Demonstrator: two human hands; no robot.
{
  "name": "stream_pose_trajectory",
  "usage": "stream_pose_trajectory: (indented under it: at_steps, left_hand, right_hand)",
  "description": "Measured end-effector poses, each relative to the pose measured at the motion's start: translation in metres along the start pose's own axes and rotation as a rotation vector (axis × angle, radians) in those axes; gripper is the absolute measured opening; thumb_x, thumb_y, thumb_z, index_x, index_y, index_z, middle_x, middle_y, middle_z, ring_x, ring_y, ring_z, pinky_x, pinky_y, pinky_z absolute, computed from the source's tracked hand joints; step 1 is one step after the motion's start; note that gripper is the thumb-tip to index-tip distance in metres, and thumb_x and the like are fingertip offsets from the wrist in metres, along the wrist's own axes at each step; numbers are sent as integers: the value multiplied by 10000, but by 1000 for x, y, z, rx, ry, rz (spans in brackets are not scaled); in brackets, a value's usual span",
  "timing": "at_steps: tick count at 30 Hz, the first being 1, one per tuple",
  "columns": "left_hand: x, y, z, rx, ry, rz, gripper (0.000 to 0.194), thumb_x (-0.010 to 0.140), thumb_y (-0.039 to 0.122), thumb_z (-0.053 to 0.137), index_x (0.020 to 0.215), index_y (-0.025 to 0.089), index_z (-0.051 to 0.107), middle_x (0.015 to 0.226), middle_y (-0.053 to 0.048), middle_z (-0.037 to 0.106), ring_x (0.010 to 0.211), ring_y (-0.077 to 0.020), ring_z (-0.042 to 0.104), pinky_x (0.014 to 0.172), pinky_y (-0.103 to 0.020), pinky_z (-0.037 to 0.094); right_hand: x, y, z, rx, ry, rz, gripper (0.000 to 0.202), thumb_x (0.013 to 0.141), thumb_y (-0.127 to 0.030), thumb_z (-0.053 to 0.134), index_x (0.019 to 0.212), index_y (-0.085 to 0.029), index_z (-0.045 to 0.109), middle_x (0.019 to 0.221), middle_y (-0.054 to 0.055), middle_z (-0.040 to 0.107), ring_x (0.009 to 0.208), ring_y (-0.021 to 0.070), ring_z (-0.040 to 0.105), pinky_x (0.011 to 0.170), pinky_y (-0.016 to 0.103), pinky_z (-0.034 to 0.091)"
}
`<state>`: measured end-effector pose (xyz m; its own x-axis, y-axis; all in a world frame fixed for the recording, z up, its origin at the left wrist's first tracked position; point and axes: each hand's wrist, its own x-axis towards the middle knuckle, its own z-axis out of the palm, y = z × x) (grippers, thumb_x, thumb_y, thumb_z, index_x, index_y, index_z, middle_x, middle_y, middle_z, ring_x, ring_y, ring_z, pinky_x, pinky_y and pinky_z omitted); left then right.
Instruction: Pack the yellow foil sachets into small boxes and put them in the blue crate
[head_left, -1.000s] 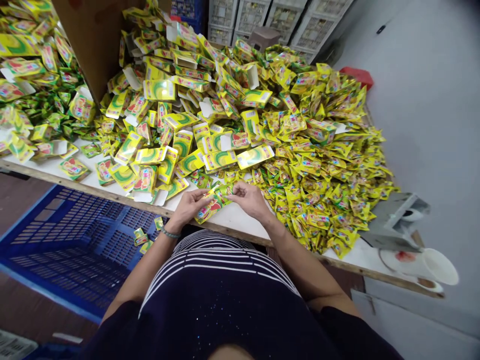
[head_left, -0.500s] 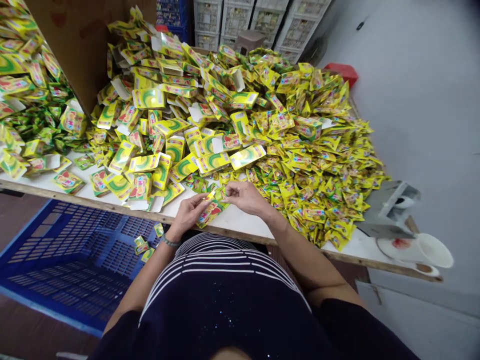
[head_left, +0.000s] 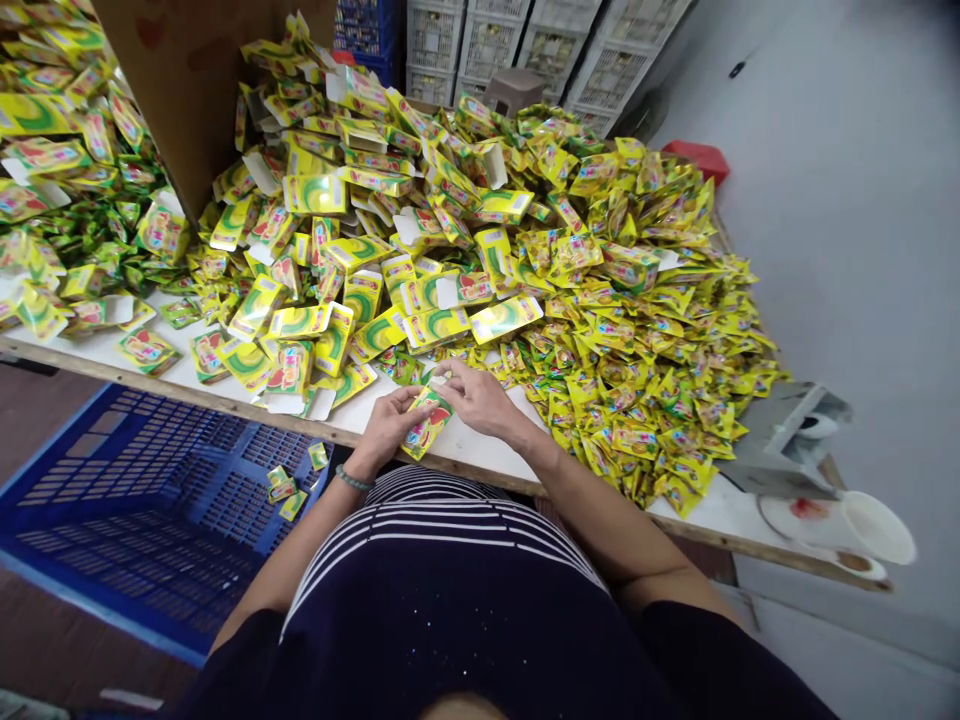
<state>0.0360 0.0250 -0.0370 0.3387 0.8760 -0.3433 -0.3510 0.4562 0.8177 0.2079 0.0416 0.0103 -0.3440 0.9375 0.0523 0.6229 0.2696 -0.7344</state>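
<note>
Your left hand (head_left: 388,424) pinches a small yellow-and-green printed cardboard box (head_left: 429,427) between thumb and fingers, tilted just above the front edge of the white-topped table (head_left: 484,450). Your right hand (head_left: 481,400) bends its fingers at the box's upper end; whether they grip it, I can't tell. Pressing crookedly there could crease the card; a slack left pinch could let it slip past the edge.

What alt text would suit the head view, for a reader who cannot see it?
A person's left hand holds a yellow-green carton at the edge of a white table, the right hand at its upper end. Beyond lie heaped cartons and yellow sachets; a blue plastic crate holding a few small packs is below, left.
</note>
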Motion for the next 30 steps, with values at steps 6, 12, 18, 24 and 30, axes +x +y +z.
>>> stream_pose_trajectory:
  at_steps: [6, 12, 18, 24, 30]
  left_hand:
    - [-3, 1, -3, -5, 22, 71, 479, 676, 400, 876, 1038, 129, 717, 855, -56, 782, 700, -164, 719, 706, -273, 561]
    - [-5, 11, -10, -56, 50, 184, 466, 739, 426, 831, 1091, 155, 687, 899, -53, 773, 713, -163, 709, 681, -265, 556]
    - [-8, 1, -12, -23, 13, 229, 550, 796, 434, 784, 1260, 240, 562, 826, -14, 744, 664, -161, 692, 639, -264, 538]
    - [-7, 6, -12, -52, 131, 282, 428, 777, 444, 794, 1084, 219, 597, 782, 16, 701, 620, -118, 641, 598, -228, 502]
    - [-10, 9, -13, -37, 153, 267, 395, 708, 378, 852, 990, 199, 641, 700, 43, 664, 598, -92, 600, 590, -202, 473]
  right_hand:
    - [1, -4, 14, 85, 65, -41, 360, 955, -267, 507, 1308, -203, 530, 697, -16, 699, 647, 179, 623, 673, 280, 440]
    - [-4, 2, 25, 113, 422, -120, 195, 921, -397, 623, 992, -234, 703, 1091, 97, 682, 1056, 242, 619, 976, 410, 460]
    - [1, 10, 25, 241, 69, -57, 363, 894, -539, 629, 737, -213, 668, 805, 27, 605, 741, 161, 564, 728, 320, 491]
    - [-9, 7, 46, 662, 218, 110, 454, 777, -573, 746, 1072, -245, 640, 953, 19, 671, 740, 145, 618, 695, 287, 528]
    - [-15, 2, 45, 515, 111, 70, 275, 884, -483, 637, 913, -215, 695, 787, 8, 673, 713, 150, 614, 706, 280, 529]
